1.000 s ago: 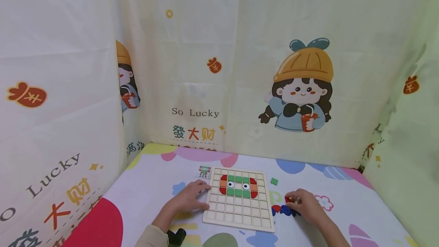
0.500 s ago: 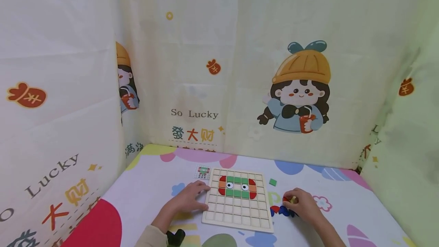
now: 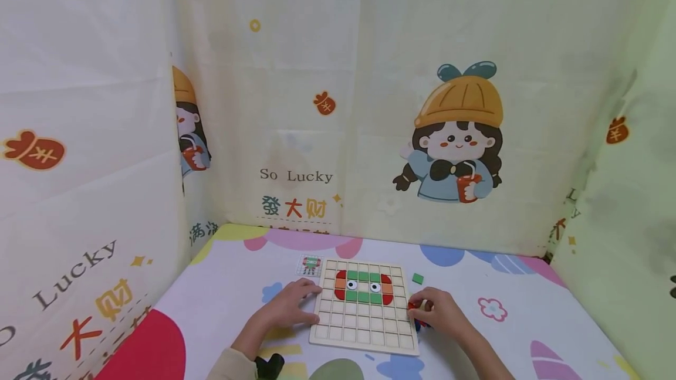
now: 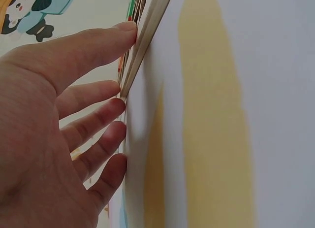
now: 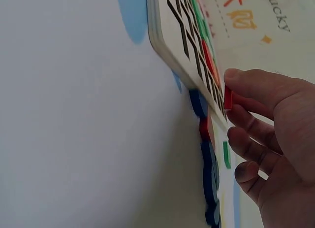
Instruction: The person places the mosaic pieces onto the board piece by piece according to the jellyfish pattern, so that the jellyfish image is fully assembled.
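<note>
A wooden grid board (image 3: 364, 336) lies on the table, with green, red and orange tiles and two eye tiles set in its upper rows. My left hand (image 3: 289, 304) rests thumb and fingertips against the board's left edge; the left wrist view shows those fingers fairly straight and spread. Between thumb and index finger, my right hand (image 3: 440, 312) pinches a small red tile (image 5: 228, 97) at the board's right edge. Below that hand, a row of blue pieces (image 5: 209, 174) and a red piece (image 5: 204, 128) lies on the table, mostly hidden in the head view.
A green square tile (image 3: 418, 278) lies right of the board. At its upper left corner is a small pattern card (image 3: 308, 265) with a figure printed on it. Printed cloth walls (image 3: 296, 133) stand behind and at both sides. A black object (image 3: 269, 365) is near the left sleeve.
My right hand has moved left from the loose pieces to the board's right edge, carrying the red tile. My left hand stays at the board's left edge. The head view has shifted slightly.
</note>
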A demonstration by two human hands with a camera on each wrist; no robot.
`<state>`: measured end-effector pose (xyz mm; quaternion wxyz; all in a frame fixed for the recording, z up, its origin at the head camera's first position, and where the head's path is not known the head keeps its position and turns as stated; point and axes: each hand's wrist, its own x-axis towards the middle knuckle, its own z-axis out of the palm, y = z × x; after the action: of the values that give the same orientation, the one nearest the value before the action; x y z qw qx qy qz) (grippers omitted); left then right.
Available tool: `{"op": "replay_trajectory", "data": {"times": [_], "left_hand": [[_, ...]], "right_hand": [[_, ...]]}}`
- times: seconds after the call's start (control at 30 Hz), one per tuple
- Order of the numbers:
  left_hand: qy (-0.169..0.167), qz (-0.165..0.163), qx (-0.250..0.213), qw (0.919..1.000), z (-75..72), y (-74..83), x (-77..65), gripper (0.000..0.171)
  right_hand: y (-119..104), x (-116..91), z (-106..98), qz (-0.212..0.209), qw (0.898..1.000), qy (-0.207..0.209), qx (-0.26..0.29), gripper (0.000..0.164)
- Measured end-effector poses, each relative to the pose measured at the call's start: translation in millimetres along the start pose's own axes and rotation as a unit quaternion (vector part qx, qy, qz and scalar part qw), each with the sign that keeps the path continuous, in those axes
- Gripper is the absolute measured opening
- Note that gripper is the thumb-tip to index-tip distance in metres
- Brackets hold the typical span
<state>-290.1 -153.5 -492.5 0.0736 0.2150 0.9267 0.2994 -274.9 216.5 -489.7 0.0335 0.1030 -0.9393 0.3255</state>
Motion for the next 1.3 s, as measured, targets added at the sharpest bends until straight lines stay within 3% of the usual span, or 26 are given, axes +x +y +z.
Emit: {"op": "replay_trajectory", "data": {"times": [0.37,0.6,0.83,1.3], "left_hand": [[-0.01,0.007,0.003,0.9999,1.0,3.4,3.6,0.062],[-0.012,-0.003,0.002,0.9999,4.6,2.6,3.3,0.064],[-0.008,-0.001,-0.001,1.0,2.6,3.2,2.9,0.063],[-0.002,0.006,0.0,1.0,-3.9,4.4,-3.1,0.062]], "right_hand": [[-17,5,21,-0.063,0.997,-0.041,0.013,0.018],[-28,7,36,-0.075,0.995,-0.068,0.012,0.015],[-34,9,41,-0.076,0.995,-0.061,0.006,0.018],[-45,14,42,-0.067,0.997,-0.042,0.017,0.006]]}}
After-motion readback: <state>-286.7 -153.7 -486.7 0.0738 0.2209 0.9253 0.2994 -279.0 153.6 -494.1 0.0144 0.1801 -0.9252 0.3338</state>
